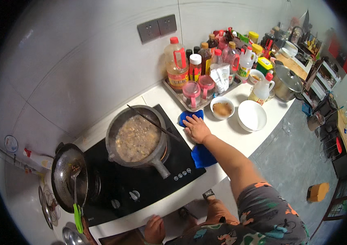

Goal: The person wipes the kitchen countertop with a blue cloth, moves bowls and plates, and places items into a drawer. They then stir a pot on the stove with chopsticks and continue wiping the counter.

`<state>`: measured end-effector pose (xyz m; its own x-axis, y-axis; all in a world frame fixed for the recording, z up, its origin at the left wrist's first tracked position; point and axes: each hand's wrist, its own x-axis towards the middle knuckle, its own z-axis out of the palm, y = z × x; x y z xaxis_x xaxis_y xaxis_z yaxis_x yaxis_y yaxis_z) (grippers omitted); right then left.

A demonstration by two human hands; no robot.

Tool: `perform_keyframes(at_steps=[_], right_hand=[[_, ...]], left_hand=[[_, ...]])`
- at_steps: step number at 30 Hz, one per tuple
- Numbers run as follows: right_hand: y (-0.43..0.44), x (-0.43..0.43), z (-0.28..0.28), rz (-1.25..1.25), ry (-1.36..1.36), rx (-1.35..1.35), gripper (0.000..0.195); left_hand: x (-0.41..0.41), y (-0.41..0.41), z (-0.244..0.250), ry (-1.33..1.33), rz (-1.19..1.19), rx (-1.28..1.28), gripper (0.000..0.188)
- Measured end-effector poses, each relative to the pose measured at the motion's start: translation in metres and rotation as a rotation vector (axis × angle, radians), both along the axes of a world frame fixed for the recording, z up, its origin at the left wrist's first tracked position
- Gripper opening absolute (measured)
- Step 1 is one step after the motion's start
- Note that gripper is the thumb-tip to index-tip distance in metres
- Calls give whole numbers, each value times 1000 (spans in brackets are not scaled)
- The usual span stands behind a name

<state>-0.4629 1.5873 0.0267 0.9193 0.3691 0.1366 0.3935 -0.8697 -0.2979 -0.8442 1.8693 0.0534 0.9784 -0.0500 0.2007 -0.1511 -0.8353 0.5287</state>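
Observation:
My right hand [196, 128] lies on the white counter with its fingertips on a blue cloth [192, 116] beside the black gas stove [112, 186]. A second blue cloth [203, 156] lies below the wrist, at the stove's right edge. My left hand [154, 230] hangs in front of the counter's edge, its fingers curled; whether it holds anything is hidden. On the right burner a grey frying pan [162, 168] holds bubbling, chunky food in liquid [136, 139], with a dark chopstick-like stick [149, 118] across its rim. On the left sits a wok [58, 183] with a green-handled spatula [78, 218].
A bowl of brownish food [222, 108] and an empty white bowl [252, 116] stand to the right. Behind them a metal tray [179, 101] holds bottles and pink-lidded jars [192, 93]. A lidded steel pot [286, 85] stands by the counter's far right edge.

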Motion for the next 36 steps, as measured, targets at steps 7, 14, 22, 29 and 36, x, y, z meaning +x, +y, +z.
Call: perform_keyframes(at_steps=[7,14,22,29,36], right_hand=[[-82,-142,27,405,2,3,49],[-52,-81,8,437,-45,86,48],[69,91,5,306,-142,689,47],[113,143,-4,461,76,159,43],[32,65,-10,666,102,380,36]], left_hand=[[47,-41,11,-72,19,31,17],[55,-69,1,52,142,97,23],[49,-104,-2,91,354,86,26],[50,-106,-2,115,379,89,25],[50,-107,-3,151,359,153,27]])
